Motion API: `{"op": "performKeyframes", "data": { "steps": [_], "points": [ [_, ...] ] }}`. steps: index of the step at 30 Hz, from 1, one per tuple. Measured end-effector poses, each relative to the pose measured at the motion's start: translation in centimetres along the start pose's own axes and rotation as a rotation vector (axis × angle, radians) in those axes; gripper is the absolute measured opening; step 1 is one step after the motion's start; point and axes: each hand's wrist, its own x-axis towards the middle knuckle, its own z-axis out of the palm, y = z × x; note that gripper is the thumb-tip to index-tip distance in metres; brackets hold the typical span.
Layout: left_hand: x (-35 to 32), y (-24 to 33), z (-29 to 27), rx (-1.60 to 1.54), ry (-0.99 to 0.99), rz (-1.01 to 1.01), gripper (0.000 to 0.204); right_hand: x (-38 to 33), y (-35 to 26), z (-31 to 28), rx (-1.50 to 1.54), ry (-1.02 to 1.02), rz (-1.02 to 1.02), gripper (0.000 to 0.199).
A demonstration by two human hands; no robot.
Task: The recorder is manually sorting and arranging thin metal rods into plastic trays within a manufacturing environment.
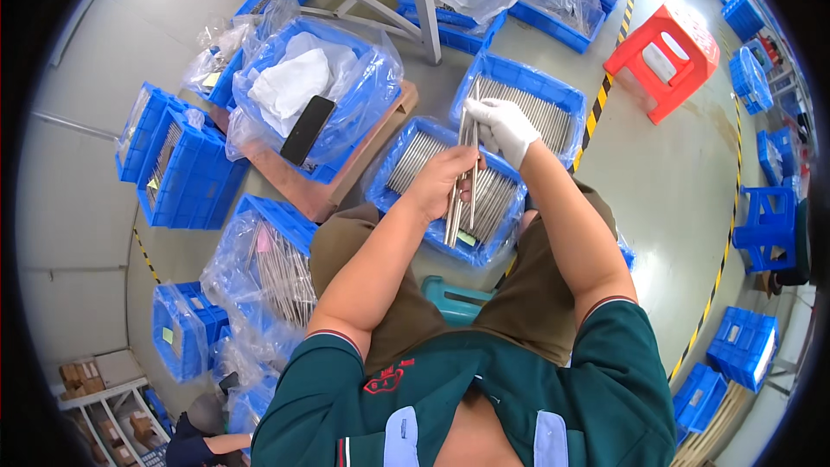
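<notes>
My left hand [443,177], bare, is closed around a few thin metal rods [454,223] that stand up from the bin below. My right hand [508,130], in a white glove, pinches the upper part of the rods, just above the left hand. Beneath both hands sits a blue bin [512,240] lined with clear plastic, with rows of shiny rods in it. Behind it to the right, a second blue bin [510,67] holds more rods [546,117] laid side by side. My hands hide part of both bins.
At left, a lined blue bin on a wooden pallet [298,183] carries white sheeting and a black phone [308,131]. Nearer lies a bin of loose rods [285,281]. A red stool [664,60] stands at right beyond striped floor tape. A table leg [422,4] rises ahead.
</notes>
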Motion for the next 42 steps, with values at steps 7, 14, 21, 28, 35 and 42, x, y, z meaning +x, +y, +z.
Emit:
{"op": "performKeyframes", "data": {
  "steps": [7, 14, 21, 28, 35, 42],
  "points": [
    [-0.9, -1.5, 1.0, -0.087, -0.197, -0.203, 0.029, 3.0, -1.0, -7.4, 0.366, 0.386, -0.206, 0.032],
    [-0.2, 0.1, -1.4, -0.244, -0.140, 0.007, 0.029, -1.3, 0.5, -2.4, 0.095, 0.138, 0.096, 0.026],
    [0.4, -0.5, -1.7, -0.210, -0.225, -0.009, 0.029, -1.4, 3.0, 0.7, -0.092, -0.075, 0.113, 0.051],
    [0.8, -0.9, -0.5, -0.231, -0.250, -0.134, 0.030, -1.6, 4.3, -0.7, 0.390, -0.207, 0.455, 0.050],
    [0.3, 0.4, -1.1, -0.207, -0.015, 0.056, 0.020, 6.0, 3.7, -10.7, 0.421, 0.150, 0.176, 0.035],
    [-0.4, 3.2, -1.5, -0.085, 0.042, 0.026, 0.028, 16.0, 8.0, -26.5, 0.138, 0.694, -0.022, 0.033]
  ]
}}
